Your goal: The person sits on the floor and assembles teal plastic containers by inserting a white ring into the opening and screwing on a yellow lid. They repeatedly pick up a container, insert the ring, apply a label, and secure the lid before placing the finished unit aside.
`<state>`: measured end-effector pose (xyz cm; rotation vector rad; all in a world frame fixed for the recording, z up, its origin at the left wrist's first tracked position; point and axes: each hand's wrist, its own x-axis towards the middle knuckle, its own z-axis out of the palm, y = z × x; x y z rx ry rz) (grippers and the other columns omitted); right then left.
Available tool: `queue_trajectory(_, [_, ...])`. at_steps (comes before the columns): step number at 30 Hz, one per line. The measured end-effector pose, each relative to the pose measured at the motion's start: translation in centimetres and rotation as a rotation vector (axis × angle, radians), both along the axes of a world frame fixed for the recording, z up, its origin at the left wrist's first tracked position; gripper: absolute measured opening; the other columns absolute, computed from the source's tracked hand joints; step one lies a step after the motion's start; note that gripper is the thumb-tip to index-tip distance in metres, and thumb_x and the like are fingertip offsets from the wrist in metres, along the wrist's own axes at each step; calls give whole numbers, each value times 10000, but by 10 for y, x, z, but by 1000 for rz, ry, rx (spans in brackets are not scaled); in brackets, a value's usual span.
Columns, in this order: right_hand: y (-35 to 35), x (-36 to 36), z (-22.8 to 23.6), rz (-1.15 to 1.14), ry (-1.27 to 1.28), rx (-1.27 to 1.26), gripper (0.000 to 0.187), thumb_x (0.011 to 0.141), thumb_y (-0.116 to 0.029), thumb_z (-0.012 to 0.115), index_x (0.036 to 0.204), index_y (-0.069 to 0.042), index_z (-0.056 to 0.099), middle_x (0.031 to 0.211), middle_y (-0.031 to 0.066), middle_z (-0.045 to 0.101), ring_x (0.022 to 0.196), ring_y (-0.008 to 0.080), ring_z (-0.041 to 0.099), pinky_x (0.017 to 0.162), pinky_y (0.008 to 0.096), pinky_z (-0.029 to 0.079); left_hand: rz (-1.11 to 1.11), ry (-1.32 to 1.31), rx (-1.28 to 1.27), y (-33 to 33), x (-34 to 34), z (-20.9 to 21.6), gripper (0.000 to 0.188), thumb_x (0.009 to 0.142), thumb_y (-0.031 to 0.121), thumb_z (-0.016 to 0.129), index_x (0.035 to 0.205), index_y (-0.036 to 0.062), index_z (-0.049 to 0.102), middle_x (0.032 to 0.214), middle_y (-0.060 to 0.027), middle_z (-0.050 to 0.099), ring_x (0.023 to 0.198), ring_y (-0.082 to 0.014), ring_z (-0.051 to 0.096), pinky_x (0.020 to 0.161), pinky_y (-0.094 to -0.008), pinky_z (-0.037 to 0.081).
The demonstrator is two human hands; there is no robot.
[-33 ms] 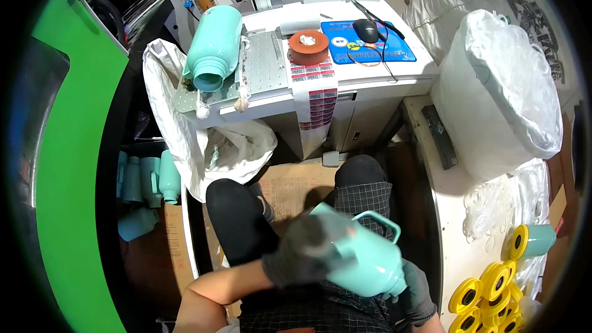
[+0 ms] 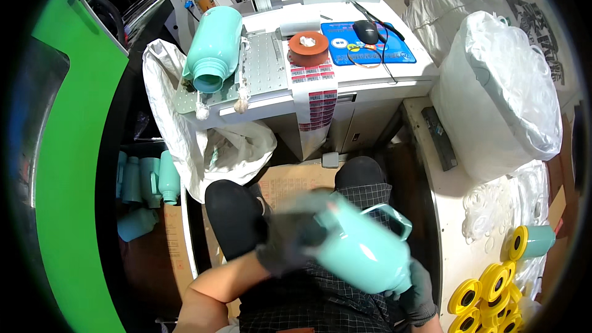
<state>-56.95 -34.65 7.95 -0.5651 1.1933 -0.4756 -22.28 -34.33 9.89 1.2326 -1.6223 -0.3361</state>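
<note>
Bench front is blocked by a lying teal flask (image 2: 213,49) and tape roll (image 2: 308,47). Right side is crowded by white sacks (image 2: 505,92); the lap gap is left open.

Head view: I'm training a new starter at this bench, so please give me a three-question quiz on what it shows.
1. True or false: both hands wear dark gloves.
2. What lies on the perforated plate? A) mint flask body B) yellow cap C) mouse
3. What colour are the caps at lower right?

Key:
1. True: the left hand and the right hand are gloved and hold the mint handled jug.
2. A, the flask body.
3. Yellow.
</note>
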Motion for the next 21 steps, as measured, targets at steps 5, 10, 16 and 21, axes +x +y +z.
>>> queue_trajectory(5, [-18, 31, 7, -409, -17, -678, 1068, 876, -382, 778, 1648, 12, 154, 1508, 251, 454, 1275, 325, 582, 1027, 435, 526, 497, 566, 357, -135, 96, -128, 556, 878, 205, 829, 1278, -75, 564, 1180, -116, 655, 841, -158, 640, 770, -309, 548])
queue_trajectory(10, [-33, 18, -30, 35, 620, -1212, 1162, 754, -258, 830, 1658, 17, 153, 1574, 230, 412, 1415, 317, 480, 1161, 439, 410, 611, 208, 600, -179, 112, -187, 564, 800, 215, 834, 1264, 2, 593, 935, -137, 718, 812, -290, 696, 769, -385, 547])
queue_trajectory(16, [-14, 15, -51, -20, 585, -1149, 1149, 740, -219, 841, 1636, 65, 178, 1530, 227, 458, 1395, 306, 511, 1156, 435, 424, 599, 271, 294, -91, 40, -106, 466, 852, 127, 782, 1295, 83, 644, 944, -115, 748, 877, -292, 744, 796, -400, 585])
queue_trajectory(21, [-18, 24, -42, 1, 490, -1189, 1165, 717, -273, 870, 1643, 33, 234, 1635, 265, 360, 1461, 372, 461, 1163, 465, 434, 507, -239, -34, -78, 63, -95, 85, 881, 70, 784, 960, 91, 762, 1055, -84, 749, 868, -282, 745, 758, -353, 604])
